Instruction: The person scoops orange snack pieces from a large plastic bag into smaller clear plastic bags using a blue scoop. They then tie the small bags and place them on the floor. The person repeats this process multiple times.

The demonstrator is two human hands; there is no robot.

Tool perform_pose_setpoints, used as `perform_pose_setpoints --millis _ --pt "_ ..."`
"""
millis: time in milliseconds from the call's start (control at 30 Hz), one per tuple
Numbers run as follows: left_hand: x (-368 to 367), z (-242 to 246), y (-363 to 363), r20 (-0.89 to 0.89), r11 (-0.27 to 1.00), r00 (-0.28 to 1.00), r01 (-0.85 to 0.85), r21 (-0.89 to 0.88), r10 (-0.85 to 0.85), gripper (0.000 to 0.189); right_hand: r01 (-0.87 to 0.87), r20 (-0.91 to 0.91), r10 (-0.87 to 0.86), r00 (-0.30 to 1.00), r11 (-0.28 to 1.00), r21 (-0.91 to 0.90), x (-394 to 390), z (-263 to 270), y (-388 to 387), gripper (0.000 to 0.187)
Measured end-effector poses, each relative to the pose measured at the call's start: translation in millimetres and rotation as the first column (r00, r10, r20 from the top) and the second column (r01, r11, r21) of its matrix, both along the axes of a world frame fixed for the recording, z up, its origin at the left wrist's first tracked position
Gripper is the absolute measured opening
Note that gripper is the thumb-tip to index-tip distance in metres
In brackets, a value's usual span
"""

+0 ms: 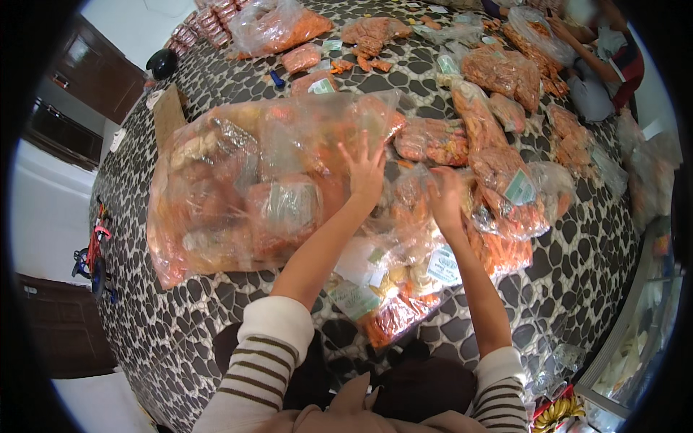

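Note:
Before me on the floor lies a large clear plastic bag [227, 178], filled with smaller packs of orange and pale snacks. My left hand [366, 170] rests spread-fingered on its right end, near the opening. To the right, my right hand [446, 197] reaches among smaller snack packs; its fingertips are partly hidden, and whether they grip a pack is unclear. A pack of reddish snacks [430, 142] lies just beyond that hand. Nearer my knees is a pack of orange snacks [398, 319], beside a white label with writing [444, 265].
More snack packs [501, 70] and an open bag of orange snacks [292, 32] lie farther back. At the upper right sits another person [601, 70] holding a plastic bag. A child's bicycle [97, 249] stands left, a glass display case [633, 346] right, with bananas [560, 415] below.

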State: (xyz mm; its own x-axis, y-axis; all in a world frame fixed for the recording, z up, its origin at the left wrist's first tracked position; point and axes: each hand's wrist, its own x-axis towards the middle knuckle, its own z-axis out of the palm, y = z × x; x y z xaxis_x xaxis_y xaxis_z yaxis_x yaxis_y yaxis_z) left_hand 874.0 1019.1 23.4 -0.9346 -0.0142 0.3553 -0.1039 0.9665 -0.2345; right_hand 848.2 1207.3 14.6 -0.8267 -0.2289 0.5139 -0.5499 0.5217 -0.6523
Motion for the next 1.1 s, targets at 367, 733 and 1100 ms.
perform_pose_setpoints --millis 367,733,1100 --pt "-13 -31 -34 0.219 0.863 0.952 -0.288 0.415 0.212 0.084 0.370 0.764 0.500 0.408 0.674 -0.639 -107 -114 -166 0.043" --pt "-11 -46 -24 0.162 0.812 0.964 -0.267 0.519 0.213 0.081 0.512 0.810 0.454 0.372 0.627 -0.587 -99 -130 -163 0.064" --pt "17 -51 34 0.111 0.497 0.963 -0.224 0.838 0.247 0.058 0.095 0.767 0.066 0.638 0.982 -0.163 -8 -20 -21 0.055"
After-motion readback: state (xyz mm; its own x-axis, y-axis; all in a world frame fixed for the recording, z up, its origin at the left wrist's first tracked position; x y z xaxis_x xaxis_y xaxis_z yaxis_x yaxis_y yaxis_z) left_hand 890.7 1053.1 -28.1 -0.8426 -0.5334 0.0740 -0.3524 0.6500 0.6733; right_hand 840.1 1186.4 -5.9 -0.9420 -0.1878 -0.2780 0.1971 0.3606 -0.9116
